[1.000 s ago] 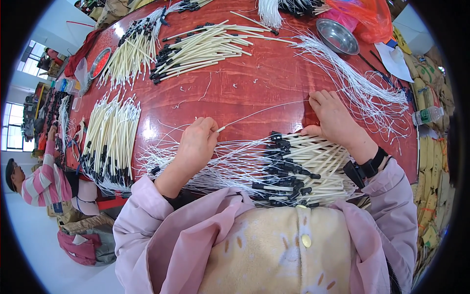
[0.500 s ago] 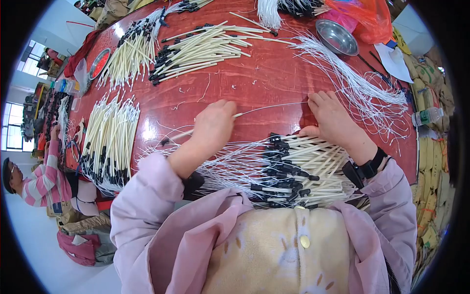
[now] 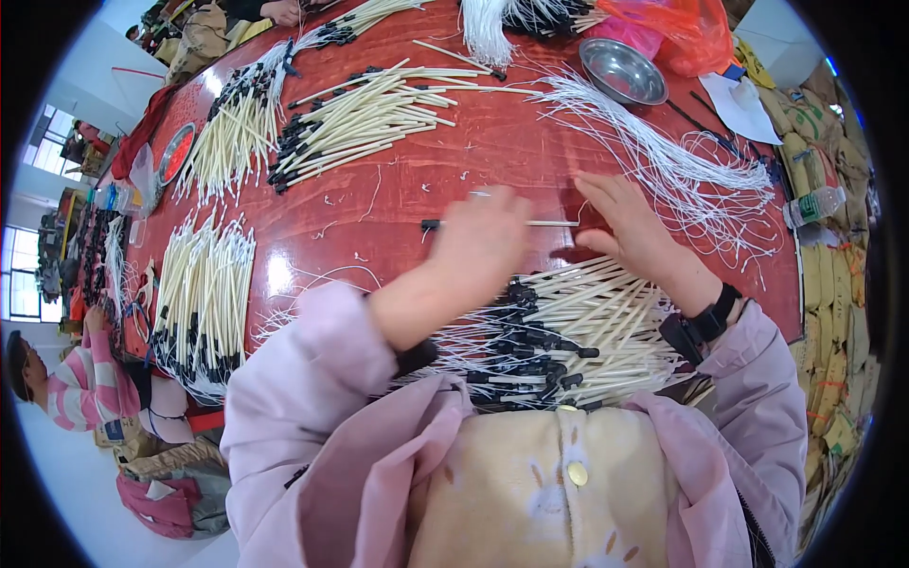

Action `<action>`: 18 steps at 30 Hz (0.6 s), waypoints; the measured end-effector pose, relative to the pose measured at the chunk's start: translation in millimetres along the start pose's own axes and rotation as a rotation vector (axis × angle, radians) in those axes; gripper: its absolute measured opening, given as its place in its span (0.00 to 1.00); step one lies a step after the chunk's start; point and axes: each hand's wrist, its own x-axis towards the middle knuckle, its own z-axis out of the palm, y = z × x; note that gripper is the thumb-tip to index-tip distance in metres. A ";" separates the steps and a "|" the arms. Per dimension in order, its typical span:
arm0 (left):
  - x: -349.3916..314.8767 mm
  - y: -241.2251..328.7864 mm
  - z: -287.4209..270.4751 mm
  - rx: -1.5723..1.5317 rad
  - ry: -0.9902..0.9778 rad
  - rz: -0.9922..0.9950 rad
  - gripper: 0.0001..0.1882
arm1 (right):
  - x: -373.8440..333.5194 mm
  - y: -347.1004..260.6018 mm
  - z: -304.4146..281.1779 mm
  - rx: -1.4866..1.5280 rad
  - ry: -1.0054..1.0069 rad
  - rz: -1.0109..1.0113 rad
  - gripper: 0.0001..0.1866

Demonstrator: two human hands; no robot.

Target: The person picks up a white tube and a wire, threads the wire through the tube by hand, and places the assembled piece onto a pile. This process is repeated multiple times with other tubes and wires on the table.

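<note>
My left hand [image 3: 483, 232] is blurred by motion over a thin cream rod [image 3: 549, 223] with a black end piece [image 3: 432, 225]. The rod lies crosswise beneath or within its curled fingers; its grip is not clear. At the rod's right end, a thin white string rises toward my right hand [image 3: 630, 222]. That hand has its fingers stretched out and its thumb apart, with no firm hold visible. Just below it, a pile of cream rods [image 3: 606, 303] with black ends and white strings lies near my body.
A loose bundle of white strings [image 3: 663, 156] lies to the right, below a metal bowl [image 3: 623, 71]. More rod bundles [image 3: 365, 128] lie on the red table [image 3: 407, 204] ahead and to the left. A bottle [image 3: 814, 206] stands by the right edge. Another person [image 3: 90, 379] sits at far left.
My left hand and the rod have moved right, close to my right hand. The string between them, stretched long before, is now short. My right fingers have spread.
</note>
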 end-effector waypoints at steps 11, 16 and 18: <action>-54.7 -73.9 6.3 -0.159 0.014 -0.252 0.18 | 39.6 -15.3 13.0 -0.120 -0.092 -0.194 0.14; -56.4 -53.6 -15.1 -0.588 0.079 -0.221 0.16 | 30.2 -17.0 6.5 -0.106 -0.037 -0.284 0.07; -59.2 -44.5 -38.7 -1.012 -0.139 -0.484 0.14 | 24.2 -26.1 -3.4 -0.090 -0.015 -0.270 0.06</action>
